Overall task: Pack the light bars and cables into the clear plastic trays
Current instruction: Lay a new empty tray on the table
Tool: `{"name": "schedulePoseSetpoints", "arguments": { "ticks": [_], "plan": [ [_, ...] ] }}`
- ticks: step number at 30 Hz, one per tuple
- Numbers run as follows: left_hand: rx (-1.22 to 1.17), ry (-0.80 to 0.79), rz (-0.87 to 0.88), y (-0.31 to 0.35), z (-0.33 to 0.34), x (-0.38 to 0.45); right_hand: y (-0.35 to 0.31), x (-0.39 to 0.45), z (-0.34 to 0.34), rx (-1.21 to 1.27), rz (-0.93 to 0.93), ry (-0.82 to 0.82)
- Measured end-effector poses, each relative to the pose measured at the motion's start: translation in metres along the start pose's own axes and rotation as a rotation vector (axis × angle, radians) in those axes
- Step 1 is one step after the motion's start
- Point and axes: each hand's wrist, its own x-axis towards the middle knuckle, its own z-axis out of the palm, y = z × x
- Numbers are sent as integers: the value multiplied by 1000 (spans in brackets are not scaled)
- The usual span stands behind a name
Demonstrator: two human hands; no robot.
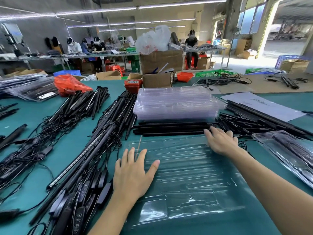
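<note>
Head view: an empty clear tray (186, 175) is laid flat on the green table (71, 150), lower centre of the frame. The left hand (132, 173) is pressed flat on the tray's left edge, fingers straight and spread, nothing grasped. The right hand (221, 141) is stretched over the tray's far right corner, fingers relaxed, reaching to the row of black light bars (171, 128) lying just beyond the tray; whether they are touched cannot be told. A stack of spare trays (177, 102) is seen behind the bars at centre. Bars with tangled cables (50, 129) are heaped at left; a filled tray (288, 153) lies at right edge.

Step judged: tray set down and steadied, loading not begun. Next move is thought to call for one bar to be picked up and seated in a moulded groove, tray held down meanwhile.

Writing: a white sheet (260, 106), upper right, bears print too blurred to be read
</note>
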Motion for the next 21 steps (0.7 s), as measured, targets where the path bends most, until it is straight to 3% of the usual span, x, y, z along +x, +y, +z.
{"name": "schedulePoseSetpoints", "arguments": {
  "ticks": [8, 21],
  "plan": [
    [-2, 4, 3, -1, 0, 1, 9, 1, -2, 11, -27, 118],
    [-9, 1, 15, -3, 3, 3, 4, -6, 2, -89, -83, 26]
  ]
}}
